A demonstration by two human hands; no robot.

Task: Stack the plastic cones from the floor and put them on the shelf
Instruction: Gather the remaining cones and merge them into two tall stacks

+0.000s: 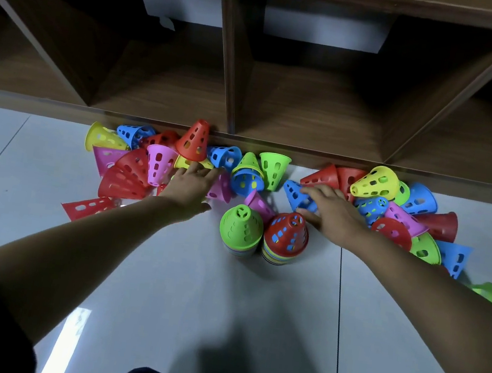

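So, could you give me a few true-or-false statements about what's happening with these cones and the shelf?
1. Two upright stacks of cones stand on the floor. True: a green-topped stack and a red-topped stack, side by side.
2. The shelf already holds cones. False: the compartments in view hold no cones; the cones are all on the floor.
3. The right hand grips a blue cone. True.
4. The left hand lifts a green cone high. False: it reaches low into the loose pile and lifts nothing.
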